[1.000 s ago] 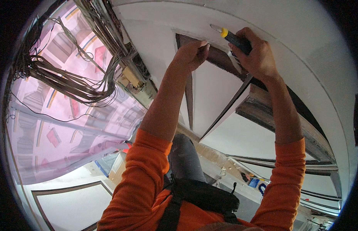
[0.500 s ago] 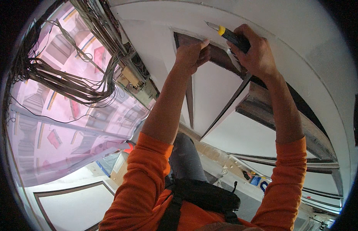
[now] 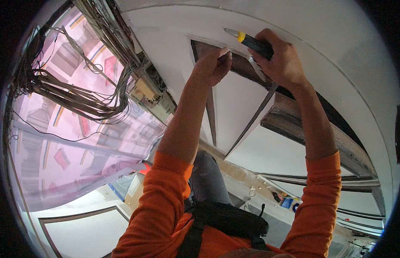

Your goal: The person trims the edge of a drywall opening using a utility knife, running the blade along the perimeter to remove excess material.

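Observation:
My right hand [image 3: 282, 62] is closed around the black and yellow handle of a utility knife [image 3: 256, 45]. Its blade points left, in front of the white panel [image 3: 165, 26]. To the left, my left hand [image 3: 213, 67] is raised with its fingers pinched together. It covers part of the dark brown border strip [image 3: 245, 67] along the edge of the white panel. Whatever lies between the fingertips is too small to make out. A pale, loose-looking piece [image 3: 259, 71] shows against the dark strip just beside my right hand.
A bundle of loose cables [image 3: 79, 101] hangs at the left before pinkish printed sheeting [image 3: 49, 146]. Dark-edged white stepped panels [image 3: 268, 146] run toward the lower right. A black waist bag [image 3: 230, 219] is strapped at my front. A dark-framed white panel [image 3: 86, 232] is at the lower left.
The knife and my right hand have shifted slightly left. My left hand sits a little lower and further left, its fingers still pinched.

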`<state>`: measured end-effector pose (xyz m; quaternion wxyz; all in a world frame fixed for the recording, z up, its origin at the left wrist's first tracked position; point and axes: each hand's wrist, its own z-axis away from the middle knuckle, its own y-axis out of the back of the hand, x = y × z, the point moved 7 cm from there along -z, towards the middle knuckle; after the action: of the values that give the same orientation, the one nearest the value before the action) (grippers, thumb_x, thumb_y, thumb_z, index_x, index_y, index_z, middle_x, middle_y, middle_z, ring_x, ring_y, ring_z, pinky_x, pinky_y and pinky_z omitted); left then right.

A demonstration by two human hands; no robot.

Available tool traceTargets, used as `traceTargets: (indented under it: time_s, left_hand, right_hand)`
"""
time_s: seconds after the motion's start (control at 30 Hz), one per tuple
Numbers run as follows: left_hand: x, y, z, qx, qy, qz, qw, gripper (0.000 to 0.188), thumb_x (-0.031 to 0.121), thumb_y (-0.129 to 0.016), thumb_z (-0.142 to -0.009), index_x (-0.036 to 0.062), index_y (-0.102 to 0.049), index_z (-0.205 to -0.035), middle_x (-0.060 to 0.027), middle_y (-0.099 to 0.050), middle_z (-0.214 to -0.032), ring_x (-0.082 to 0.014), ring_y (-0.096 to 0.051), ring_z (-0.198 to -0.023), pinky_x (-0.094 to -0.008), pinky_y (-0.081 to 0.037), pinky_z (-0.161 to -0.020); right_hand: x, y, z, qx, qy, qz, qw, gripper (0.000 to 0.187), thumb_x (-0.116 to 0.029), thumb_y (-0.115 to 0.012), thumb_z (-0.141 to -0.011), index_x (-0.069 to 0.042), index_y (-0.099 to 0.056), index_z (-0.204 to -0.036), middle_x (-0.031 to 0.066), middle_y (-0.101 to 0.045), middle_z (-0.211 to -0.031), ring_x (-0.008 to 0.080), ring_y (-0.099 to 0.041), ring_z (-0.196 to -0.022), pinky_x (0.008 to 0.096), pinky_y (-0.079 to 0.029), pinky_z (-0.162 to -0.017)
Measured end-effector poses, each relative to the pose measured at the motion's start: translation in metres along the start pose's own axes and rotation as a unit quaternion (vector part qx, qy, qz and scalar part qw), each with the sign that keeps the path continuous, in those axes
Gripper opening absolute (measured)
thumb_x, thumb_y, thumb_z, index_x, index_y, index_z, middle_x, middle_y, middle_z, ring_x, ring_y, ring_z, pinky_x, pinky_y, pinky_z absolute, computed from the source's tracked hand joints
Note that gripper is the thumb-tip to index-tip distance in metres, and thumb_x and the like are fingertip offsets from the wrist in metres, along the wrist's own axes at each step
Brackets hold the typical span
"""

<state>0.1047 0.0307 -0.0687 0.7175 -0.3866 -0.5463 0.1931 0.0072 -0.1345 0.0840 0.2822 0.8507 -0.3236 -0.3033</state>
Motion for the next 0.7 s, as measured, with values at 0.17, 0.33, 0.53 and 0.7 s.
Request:
traceTargets:
  time_s: [0.17, 0.33, 0.53, 0.7]
  left_hand:
    - [0.002, -0.004, 0.017, 0.070, -0.052, -0.124, 0.988, 0.019, 0.015, -0.078, -0.091, 0.0028, -0.065, -0.097, -0.0062, -0.067, -0.086, -0.0146, -0.067, -0.068, -0.0258, -0.063, -0.060]
    - [0.002, -0.018, 0.034, 0.133, -0.052, -0.169, 0.975, 0.027, 0.020, -0.083, -0.088, 0.0040, -0.065, -0.101, -0.0052, -0.068, -0.086, -0.0143, -0.069, -0.074, -0.0245, -0.060, -0.061]
    - [0.005, -0.026, 0.037, 0.099, -0.077, -0.192, 0.973, 0.028, 0.021, -0.082, -0.089, 0.0039, -0.065, -0.103, -0.0061, -0.068, -0.088, -0.0147, -0.069, -0.074, -0.0261, -0.062, -0.065]
    - [0.001, -0.023, 0.018, 0.052, -0.032, -0.171, 0.983, 0.016, 0.014, -0.072, -0.096, 0.0014, -0.064, -0.103, -0.0059, -0.068, -0.088, -0.0158, -0.070, -0.077, -0.0279, -0.064, -0.067]
  right_hand:
    - [-0.004, 0.000, 0.001, 0.017, 0.041, 0.006, 0.999, 0.032, -0.013, -0.079, -0.085, -0.009, -0.062, -0.111, 0.0186, -0.073, -0.087, 0.0376, -0.074, -0.081, 0.0452, -0.059, -0.070]
    - [0.000, -0.002, 0.002, 0.006, 0.018, 0.009, 1.000, 0.034, -0.011, -0.079, -0.083, -0.009, -0.062, -0.112, 0.0189, -0.073, -0.088, 0.0378, -0.074, -0.083, 0.0454, -0.059, -0.074]
    - [0.001, -0.002, 0.001, 0.003, 0.015, 0.012, 1.000, 0.035, -0.012, -0.079, -0.083, -0.009, -0.062, -0.113, 0.0193, -0.073, -0.089, 0.0383, -0.074, -0.084, 0.0465, -0.058, -0.075]
    - [0.001, 0.003, 0.001, -0.001, -0.009, 0.006, 1.000, 0.035, -0.015, -0.080, -0.083, -0.009, -0.062, -0.112, 0.0194, -0.073, -0.089, 0.0387, -0.074, -0.084, 0.0473, -0.059, -0.075]
